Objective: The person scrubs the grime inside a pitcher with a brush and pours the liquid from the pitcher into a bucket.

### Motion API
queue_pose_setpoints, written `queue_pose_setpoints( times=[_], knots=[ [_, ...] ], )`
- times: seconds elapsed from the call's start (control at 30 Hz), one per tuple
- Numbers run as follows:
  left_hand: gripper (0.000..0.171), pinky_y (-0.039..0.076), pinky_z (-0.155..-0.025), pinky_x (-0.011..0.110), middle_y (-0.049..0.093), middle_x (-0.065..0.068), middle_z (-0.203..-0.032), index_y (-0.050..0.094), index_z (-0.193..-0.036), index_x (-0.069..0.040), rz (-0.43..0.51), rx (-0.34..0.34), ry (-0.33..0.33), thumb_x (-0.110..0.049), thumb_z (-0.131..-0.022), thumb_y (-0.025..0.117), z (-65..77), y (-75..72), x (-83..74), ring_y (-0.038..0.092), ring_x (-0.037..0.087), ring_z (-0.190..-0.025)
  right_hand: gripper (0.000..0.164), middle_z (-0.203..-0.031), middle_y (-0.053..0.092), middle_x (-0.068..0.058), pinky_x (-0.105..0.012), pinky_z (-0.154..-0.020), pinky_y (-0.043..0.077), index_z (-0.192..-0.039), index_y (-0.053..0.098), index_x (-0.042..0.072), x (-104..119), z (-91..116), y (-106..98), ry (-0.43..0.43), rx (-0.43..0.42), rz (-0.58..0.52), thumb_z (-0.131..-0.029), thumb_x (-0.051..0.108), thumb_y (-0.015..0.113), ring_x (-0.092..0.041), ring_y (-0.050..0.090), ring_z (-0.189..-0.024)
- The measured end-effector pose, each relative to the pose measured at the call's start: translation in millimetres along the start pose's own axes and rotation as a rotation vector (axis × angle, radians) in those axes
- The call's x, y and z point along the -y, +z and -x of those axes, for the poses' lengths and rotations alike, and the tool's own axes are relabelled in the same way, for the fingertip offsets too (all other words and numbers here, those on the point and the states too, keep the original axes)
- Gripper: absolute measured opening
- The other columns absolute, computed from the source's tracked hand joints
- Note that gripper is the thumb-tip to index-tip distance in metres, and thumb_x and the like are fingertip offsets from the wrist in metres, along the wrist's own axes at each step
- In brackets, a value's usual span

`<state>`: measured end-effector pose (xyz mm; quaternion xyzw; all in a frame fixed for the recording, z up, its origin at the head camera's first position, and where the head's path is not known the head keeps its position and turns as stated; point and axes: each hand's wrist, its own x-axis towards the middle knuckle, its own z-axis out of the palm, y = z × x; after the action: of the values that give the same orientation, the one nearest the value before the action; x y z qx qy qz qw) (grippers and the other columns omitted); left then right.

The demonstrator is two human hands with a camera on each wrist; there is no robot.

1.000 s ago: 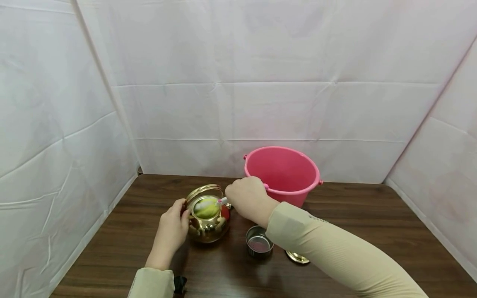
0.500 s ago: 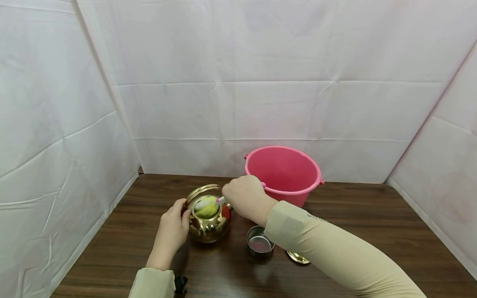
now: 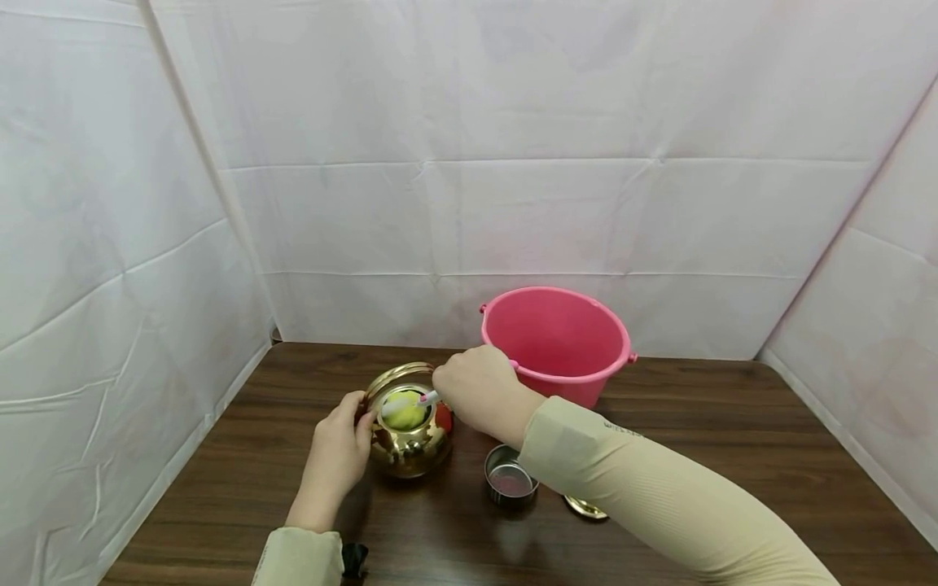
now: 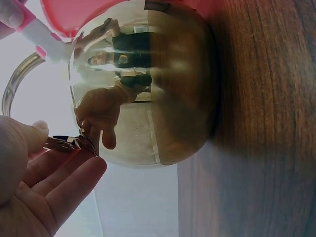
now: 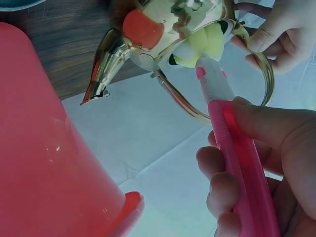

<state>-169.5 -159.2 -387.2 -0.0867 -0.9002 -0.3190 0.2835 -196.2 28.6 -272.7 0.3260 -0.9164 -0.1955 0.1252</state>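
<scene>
a: item one?
b: gold kettle (image 3: 410,452), upright and uncovered on the brown table (image 3: 733,423), near the pink bucket (image 3: 557,330).
a: left hand (image 3: 340,443)?
b: pinching the kettle's handle (image 3: 399,370) low down, between thumb and fingers.
a: right hand (image 3: 484,387)?
b: fingers wrapped round the pink grip of a brush (image 5: 242,163); its yellow head (image 3: 403,415) sits in the kettle's mouth.
a: remainder?
b: one metal bowl (image 3: 511,482), right of the kettle; one gold lid (image 3: 586,509), partly hidden by the right sleeve (image 3: 659,488).
</scene>
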Motion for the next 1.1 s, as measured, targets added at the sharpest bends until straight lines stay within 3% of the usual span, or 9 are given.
queue_pose_setpoints(
  times=[0.17, 0.37, 0.63, 0.83, 1.1],
  knots=[
    [0.018, 0.052, -0.061, 0.039, 0.064, 0.017, -0.087, 0.056, -0.106, 0.002, -0.002, -0.011, 0.022, -0.002, -0.089, 0.061, -0.4, 0.7, -0.2, 0.064, 0.027, -0.072, 0.017, -0.059, 0.06, 0.004, -0.034, -0.039, 0.047, -0.067, 0.063, 0.02, -0.3, 1.4, -0.3, -0.017, -0.007, 0.005, -0.081, 0.011, 0.066, -0.015, 0.055, -0.051],
    [0.018, 0.053, -0.063, 0.039, 0.065, 0.017, -0.09, 0.056, -0.107, 0.002, 0.009, 0.008, -0.006, -0.002, -0.09, 0.06, -0.4, 0.5, -0.4, 0.065, 0.028, -0.076, 0.016, -0.058, 0.06, 0.004, -0.031, -0.04, 0.045, -0.068, 0.064, 0.02, -1.1, 2.3, -0.1, -0.039, -0.007, -0.002, -0.082, 0.011, 0.066, -0.013, 0.051, -0.049],
    [0.019, 0.054, -0.065, 0.04, 0.066, 0.019, -0.091, 0.057, -0.108, 0.003, 0.009, 0.001, -0.011, -0.002, -0.09, 0.061, -0.1, 0.9, 0.2, 0.065, 0.031, -0.079, 0.018, -0.058, 0.059, 0.004, -0.032, -0.037, 0.044, -0.069, 0.066, 0.02, -2.7, 4.1, 2.2, -0.025, 0.014, -0.033, -0.086, 0.022, 0.064, -0.015, 0.049, -0.048],
    [0.019, 0.054, -0.065, 0.041, 0.066, 0.019, -0.092, 0.057, -0.107, 0.003, 0.017, -0.002, -0.025, -0.002, -0.089, 0.061, -0.1, 0.9, 1.1, 0.066, 0.031, -0.079, 0.025, -0.051, 0.052, 0.003, -0.031, -0.034, 0.04, -0.06, 0.06, 0.019, -3.2, 6.1, 5.0, -0.029, -0.025, -0.052, -0.084, 0.018, 0.059, -0.014, 0.044, -0.044],
    [0.019, 0.054, -0.065, 0.041, 0.066, 0.02, -0.092, 0.057, -0.108, 0.002, 0.017, 0.003, -0.04, -0.003, -0.09, 0.061, -0.4, 0.8, 2.0, 0.066, 0.032, -0.08, 0.023, -0.051, 0.051, 0.004, -0.03, -0.033, 0.037, -0.061, 0.061, 0.019, -3.2, 8.9, 4.0, -0.052, -0.048, -0.055, -0.084, 0.02, 0.06, -0.014, 0.043, -0.043]
  ],
)
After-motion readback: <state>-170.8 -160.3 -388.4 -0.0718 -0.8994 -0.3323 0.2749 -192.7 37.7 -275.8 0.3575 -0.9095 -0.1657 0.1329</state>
